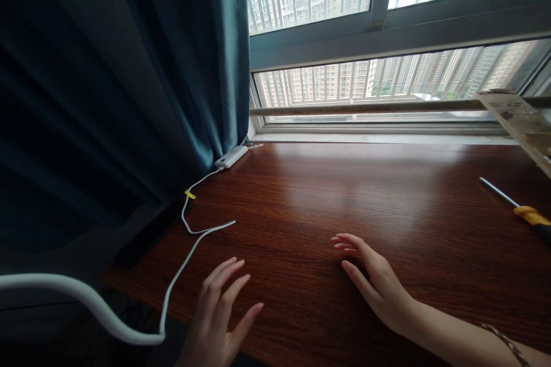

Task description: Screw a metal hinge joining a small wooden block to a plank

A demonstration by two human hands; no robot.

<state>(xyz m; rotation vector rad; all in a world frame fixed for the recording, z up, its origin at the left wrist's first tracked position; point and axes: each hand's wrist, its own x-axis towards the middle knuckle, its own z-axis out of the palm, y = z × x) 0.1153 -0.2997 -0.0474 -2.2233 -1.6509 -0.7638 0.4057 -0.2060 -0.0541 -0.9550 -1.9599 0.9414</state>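
Fingers spread and holding nothing, my left hand [219, 312] is over the near edge of the dark brown wooden table [301, 206]. To its left runs a white cable [176, 275], which the hand does not touch. My right hand [376, 281] is at the middle right of the table, its thumb apart from the fingers and nothing in its grasp. A braided band [503, 338] circles the right wrist. Whether either hand rests on the wood I cannot tell.
A white box-shaped device [231, 157] with the cable plugged in lies by the blue curtain [193, 69]. At the right are a screwdriver [529, 215] with a yellow and black handle and a worn wooden piece [520, 126]. A barred window [370, 80] borders the back.
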